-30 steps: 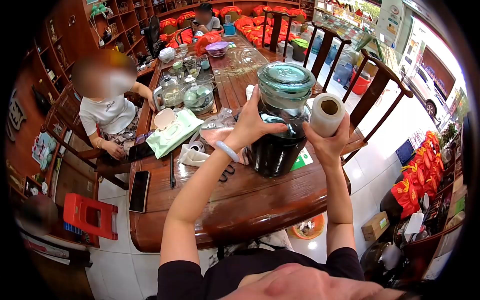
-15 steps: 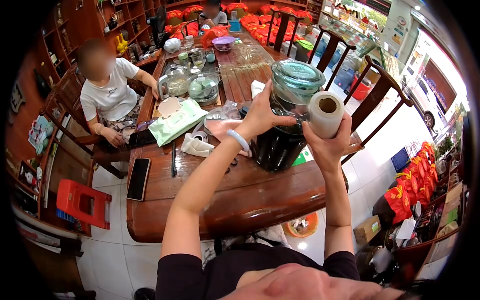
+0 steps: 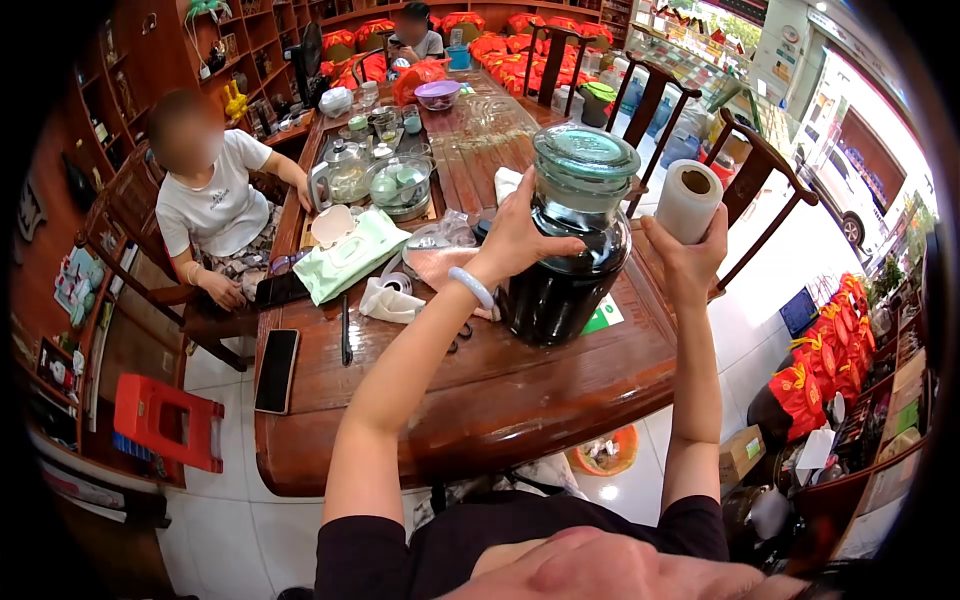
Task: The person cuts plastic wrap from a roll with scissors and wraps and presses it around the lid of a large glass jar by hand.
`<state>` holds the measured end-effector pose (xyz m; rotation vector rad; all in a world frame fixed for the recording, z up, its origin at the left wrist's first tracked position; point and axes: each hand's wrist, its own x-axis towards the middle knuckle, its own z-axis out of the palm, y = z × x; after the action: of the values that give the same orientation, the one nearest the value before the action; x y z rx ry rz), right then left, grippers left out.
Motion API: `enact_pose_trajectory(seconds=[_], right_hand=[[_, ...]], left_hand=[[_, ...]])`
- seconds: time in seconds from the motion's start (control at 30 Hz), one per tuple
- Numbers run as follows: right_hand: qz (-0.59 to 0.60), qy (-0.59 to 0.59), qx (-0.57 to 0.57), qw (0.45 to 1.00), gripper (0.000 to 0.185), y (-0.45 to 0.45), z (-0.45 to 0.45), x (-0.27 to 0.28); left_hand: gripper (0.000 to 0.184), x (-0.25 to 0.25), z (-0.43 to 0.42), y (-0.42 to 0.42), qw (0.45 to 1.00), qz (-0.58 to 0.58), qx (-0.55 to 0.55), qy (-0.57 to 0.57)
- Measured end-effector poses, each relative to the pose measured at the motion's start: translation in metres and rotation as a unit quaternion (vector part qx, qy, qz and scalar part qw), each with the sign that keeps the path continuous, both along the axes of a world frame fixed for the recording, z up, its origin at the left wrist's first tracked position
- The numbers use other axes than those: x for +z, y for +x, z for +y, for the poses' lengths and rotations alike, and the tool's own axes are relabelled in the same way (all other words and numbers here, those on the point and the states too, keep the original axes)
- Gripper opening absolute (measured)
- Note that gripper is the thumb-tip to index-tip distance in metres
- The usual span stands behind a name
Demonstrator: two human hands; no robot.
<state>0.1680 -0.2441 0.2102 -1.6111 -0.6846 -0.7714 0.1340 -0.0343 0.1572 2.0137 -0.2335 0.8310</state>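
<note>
A large glass jar (image 3: 565, 290) full of dark liquid stands on the wooden table (image 3: 480, 400), its greenish glass lid (image 3: 586, 150) on top. My left hand (image 3: 525, 240) rests against the jar's left side near the neck, thumb stretched across the front and fingers apart. To the right of the jar, my right hand (image 3: 688, 255) grips a roll of clear film (image 3: 690, 203), held upright and apart from the jar. Under the jar's right edge lies a green and white card (image 3: 604, 316).
A green wipes pack (image 3: 350, 262), a pink cloth (image 3: 440, 266), a phone (image 3: 277, 371) and glass teaware (image 3: 400, 188) lie left of the jar. A seated person (image 3: 215, 195) is at the left side, another at the far end. Chairs (image 3: 760, 175) line the right.
My right hand has moved right with the roll, away from the jar, opening a gap between them. My left hand remains on the jar.
</note>
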Motion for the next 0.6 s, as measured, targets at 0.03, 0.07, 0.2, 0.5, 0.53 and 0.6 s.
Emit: enact_pose_trajectory(seconds=[0.03, 0.07, 0.2, 0.5, 0.53, 0.6], right_hand=[[-0.002, 0.009, 0.016, 1.000, 0.059, 0.004, -0.001, 0.000], [-0.004, 0.019, 0.031, 0.999, 0.059, 0.008, -0.002, -0.001], [0.007, 0.033, 0.031, 0.999, 0.060, 0.027, -0.003, -0.004], [0.001, 0.030, 0.042, 0.999, 0.062, 0.066, 0.000, -0.015], [0.009, 0.047, 0.068, 0.997, 0.064, 0.067, 0.002, -0.014], [0.008, 0.076, 0.106, 0.991, 0.067, 0.072, 0.007, -0.016]], left_hand=[[0.113, -0.001, 0.000, 0.000, 1.000, 0.007, 0.000, -0.008], [0.111, -0.001, -0.001, 0.001, 1.000, 0.000, 0.000, -0.007], [0.107, 0.002, -0.001, 0.001, 0.999, 0.011, -0.029, -0.028], [0.103, 0.005, -0.003, -0.002, 0.999, 0.038, -0.014, -0.030], [0.103, 0.007, -0.003, -0.003, 0.998, 0.042, -0.023, -0.035], [0.103, 0.007, -0.004, -0.003, 0.998, 0.047, -0.033, -0.033]])
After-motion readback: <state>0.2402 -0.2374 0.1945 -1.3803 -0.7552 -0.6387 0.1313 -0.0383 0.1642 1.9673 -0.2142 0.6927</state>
